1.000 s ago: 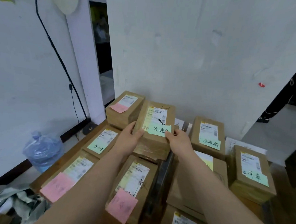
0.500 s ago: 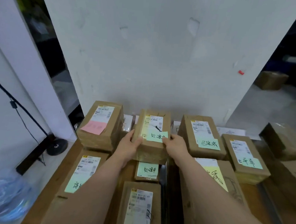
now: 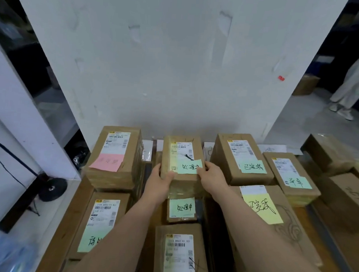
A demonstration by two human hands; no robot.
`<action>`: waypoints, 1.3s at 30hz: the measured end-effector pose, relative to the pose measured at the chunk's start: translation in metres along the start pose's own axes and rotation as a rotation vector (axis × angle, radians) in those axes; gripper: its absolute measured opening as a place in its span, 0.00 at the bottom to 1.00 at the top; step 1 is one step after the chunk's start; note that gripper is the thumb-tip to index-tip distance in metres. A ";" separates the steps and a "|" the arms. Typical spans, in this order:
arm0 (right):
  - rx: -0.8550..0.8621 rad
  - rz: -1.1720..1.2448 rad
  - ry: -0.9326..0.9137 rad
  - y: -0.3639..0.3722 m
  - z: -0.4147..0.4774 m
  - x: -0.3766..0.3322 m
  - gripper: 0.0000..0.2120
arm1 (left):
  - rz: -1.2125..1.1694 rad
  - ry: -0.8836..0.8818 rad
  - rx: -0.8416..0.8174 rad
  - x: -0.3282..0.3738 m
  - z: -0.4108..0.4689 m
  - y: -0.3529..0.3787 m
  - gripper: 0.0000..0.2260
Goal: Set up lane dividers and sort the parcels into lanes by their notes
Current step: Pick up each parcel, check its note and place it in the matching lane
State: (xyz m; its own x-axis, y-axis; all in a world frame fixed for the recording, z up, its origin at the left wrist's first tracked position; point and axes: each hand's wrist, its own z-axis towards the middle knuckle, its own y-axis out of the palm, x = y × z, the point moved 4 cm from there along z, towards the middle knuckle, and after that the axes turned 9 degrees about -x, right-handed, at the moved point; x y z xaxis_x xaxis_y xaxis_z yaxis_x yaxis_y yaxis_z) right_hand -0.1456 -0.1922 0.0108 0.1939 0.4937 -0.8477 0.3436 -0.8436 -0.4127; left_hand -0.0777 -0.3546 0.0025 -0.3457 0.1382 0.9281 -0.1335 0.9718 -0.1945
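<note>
- while both hands grip it, the brown cardboard parcel with a green sticky note [image 3: 181,154] sits level at the far edge of the wooden table [image 3: 81,209], in the middle row, close to the white wall [image 3: 157,72].
- left hand [image 3: 161,180]: thumb laid over the parcel's near left corner, fingers wrapped round its side.
- right hand [image 3: 210,178]: thumb on top beside the note, fingers curled round the near right corner.
- change: a second ago the parcel was held tilted above the nearer boxes; it is now further back and flat.
- alignment: the small brown parcel with a matching green note [image 3: 182,207] lies just nearer in the same row.
- neighbours: the brown parcel with a pink note [image 3: 115,153] stands to its left, and the brown parcel with a differently worded green note [image 3: 240,157] to its right, both apart from it.
- judgement: lane choice looks correct and the placement nearly complete; whether the parcel's weight is fully down cannot be told, and release is outstanding.
</note>
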 end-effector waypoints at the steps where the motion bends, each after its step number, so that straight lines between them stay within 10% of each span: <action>1: 0.001 -0.004 0.000 0.001 0.000 0.000 0.15 | 0.004 -0.007 0.000 0.000 0.000 0.000 0.25; 23: 0.252 -0.489 -0.265 -0.070 -0.111 -0.018 0.17 | 0.805 0.407 0.142 0.076 -0.071 0.038 0.22; 39: 0.495 -0.558 -0.077 -0.303 -0.303 0.157 0.22 | 0.868 0.624 -0.085 0.102 -0.203 0.333 0.21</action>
State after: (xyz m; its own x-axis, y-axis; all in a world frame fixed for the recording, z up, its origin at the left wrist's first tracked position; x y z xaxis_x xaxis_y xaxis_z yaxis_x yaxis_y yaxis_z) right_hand 0.0591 0.2053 0.1039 0.0408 0.8750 -0.4824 -0.0849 -0.4780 -0.8743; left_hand 0.0309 0.0222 0.0973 0.2481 0.8378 0.4863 0.0031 0.5013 -0.8653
